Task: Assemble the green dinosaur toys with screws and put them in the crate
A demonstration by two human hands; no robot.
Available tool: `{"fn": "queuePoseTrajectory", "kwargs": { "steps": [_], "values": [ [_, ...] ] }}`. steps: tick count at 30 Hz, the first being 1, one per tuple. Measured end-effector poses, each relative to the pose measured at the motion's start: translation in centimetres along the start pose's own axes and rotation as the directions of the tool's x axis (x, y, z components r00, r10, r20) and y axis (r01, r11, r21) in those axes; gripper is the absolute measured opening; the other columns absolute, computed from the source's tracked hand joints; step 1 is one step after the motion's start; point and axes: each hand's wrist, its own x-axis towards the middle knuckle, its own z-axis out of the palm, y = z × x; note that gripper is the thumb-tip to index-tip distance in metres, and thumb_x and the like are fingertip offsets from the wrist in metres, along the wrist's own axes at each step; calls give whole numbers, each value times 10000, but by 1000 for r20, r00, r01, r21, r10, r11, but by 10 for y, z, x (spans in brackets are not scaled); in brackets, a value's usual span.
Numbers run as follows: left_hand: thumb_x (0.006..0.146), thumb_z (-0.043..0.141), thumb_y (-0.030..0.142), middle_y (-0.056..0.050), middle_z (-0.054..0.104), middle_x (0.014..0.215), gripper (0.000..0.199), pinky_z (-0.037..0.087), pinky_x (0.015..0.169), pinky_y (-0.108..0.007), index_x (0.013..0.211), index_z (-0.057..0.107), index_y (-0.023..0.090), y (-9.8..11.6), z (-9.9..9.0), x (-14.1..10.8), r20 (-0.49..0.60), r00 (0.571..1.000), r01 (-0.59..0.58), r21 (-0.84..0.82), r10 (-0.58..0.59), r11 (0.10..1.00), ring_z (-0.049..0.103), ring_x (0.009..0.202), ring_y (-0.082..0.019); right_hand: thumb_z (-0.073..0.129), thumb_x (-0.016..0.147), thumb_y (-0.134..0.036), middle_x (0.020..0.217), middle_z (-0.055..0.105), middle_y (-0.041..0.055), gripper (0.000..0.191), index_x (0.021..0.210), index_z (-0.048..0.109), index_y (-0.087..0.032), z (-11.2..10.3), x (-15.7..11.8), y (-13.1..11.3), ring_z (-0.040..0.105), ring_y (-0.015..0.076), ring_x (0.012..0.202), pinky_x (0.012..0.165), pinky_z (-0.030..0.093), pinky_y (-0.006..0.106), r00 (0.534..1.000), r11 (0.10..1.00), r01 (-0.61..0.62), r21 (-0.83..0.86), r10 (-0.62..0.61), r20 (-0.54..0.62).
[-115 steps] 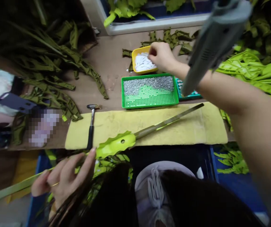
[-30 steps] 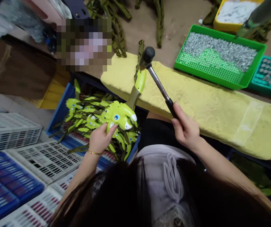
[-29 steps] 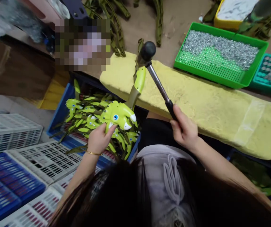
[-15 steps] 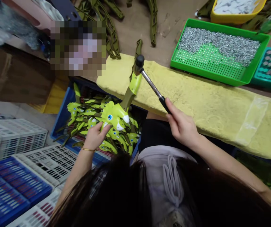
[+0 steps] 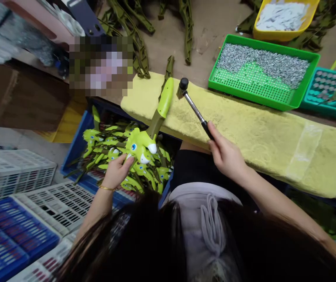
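My left hand (image 5: 117, 170) is closed on the head end of a green dinosaur toy (image 5: 140, 145) with a blue eye and white horns. The toy slants up and away, its bright green far part (image 5: 166, 98) over the yellow padded mat (image 5: 232, 129). In my right hand (image 5: 228, 154) is the black handle of a small hammer (image 5: 194, 107). The hammer's black-tipped head is just right of the toy's far end, apart from it. Below the held toy, a blue crate (image 5: 74, 147) holds several similar green toys.
A green tray (image 5: 253, 96) of small metal pins stands behind the mat, beside a teal tray (image 5: 320, 103) and a yellow tub (image 5: 279, 34) of white pieces. Dark green parts (image 5: 188, 35) lie farther back. White crates (image 5: 18, 172) and blue crates (image 5: 12, 231) stand at left.
The hammer head has moved off the toy's far part to its right, uncovering the bright green section. My left hand still grips the toy. The whole view has shifted slightly.
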Motion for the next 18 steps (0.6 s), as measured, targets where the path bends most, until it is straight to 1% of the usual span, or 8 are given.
{"fn": "queuePoseTrajectory", "kwargs": {
  "steps": [4, 9, 10, 12, 14, 16, 17, 18],
  "values": [
    [707, 369, 648, 23, 409, 549, 448, 378, 596, -280, 595, 421, 217, -6, 1, 0, 12, 1000, 16, -20, -15, 1000, 426, 589, -152, 333, 974, -301, 1165, 687, 114, 520, 1479, 374, -184, 1, 7, 1, 666, 228, 982, 828, 583, 381, 1000, 999, -23, -25, 22, -8],
    [697, 393, 642, 5, 475, 562, 446, 421, 604, -298, 605, 475, 213, -14, -2, -2, -3, 1000, 12, -87, -13, 996, 461, 603, -168, 381, 949, -259, 1053, 678, 136, 528, 1476, 392, -235, 1, 28, 7, 635, 246, 820, 732, 562, 435, 984, 952, -164, -259, 175, 21],
    [699, 405, 637, -1, 494, 568, 445, 432, 608, -300, 609, 488, 209, -14, -2, -4, -15, 1000, 2, -126, -4, 992, 473, 606, -170, 401, 940, -240, 1047, 671, 141, 526, 1466, 412, -243, 0, 34, 8, 629, 256, 835, 743, 554, 452, 981, 934, -179, -309, 195, 22],
    [716, 419, 635, -9, 524, 581, 452, 451, 615, -303, 621, 503, 201, -9, 1, -8, -49, 999, -27, -198, 17, 980, 488, 603, -167, 449, 926, -234, 1154, 636, 168, 473, 1394, 515, -230, 0, 48, 5, 602, 302, 987, 850, 514, 517, 985, 918, -170, -357, 171, -27],
    [747, 403, 645, -16, 545, 600, 473, 463, 617, -304, 638, 508, 197, 3, 9, -12, -89, 995, -59, -244, 38, 968, 499, 606, -165, 501, 921, -285, 1267, 586, 181, 389, 1274, 619, -174, 3, 61, -6, 537, 324, 1146, 978, 444, 539, 988, 960, -128, -247, 102, -116],
    [771, 384, 656, -13, 552, 610, 486, 466, 608, -299, 659, 505, 199, 20, 24, -15, -123, 991, -89, -255, 59, 963, 507, 615, -166, 531, 917, -393, 1218, 619, 162, 393, 1189, 646, -133, 11, 73, -25, 559, 269, 1125, 993, 455, 463, 982, 992, -97, 76, 108, -154],
    [775, 394, 655, -8, 554, 613, 478, 467, 605, -297, 672, 504, 201, 30, 34, -17, -142, 987, -108, -256, 73, 961, 510, 619, -166, 531, 912, -451, 1132, 657, 137, 421, 1158, 644, -129, 17, 78, -35, 598, 226, 1043, 944, 490, 407, 981, 954, -96, 283, 140, -138],
    [779, 412, 646, -5, 559, 620, 463, 471, 608, -297, 689, 507, 202, 39, 43, -19, -168, 982, -128, -257, 86, 958, 513, 624, -166, 531, 902, -498, 1045, 682, 106, 440, 1122, 641, -133, 22, 83, -45, 624, 187, 947, 878, 517, 356, 979, 874, -103, 475, 174, -109]
  ]
}}
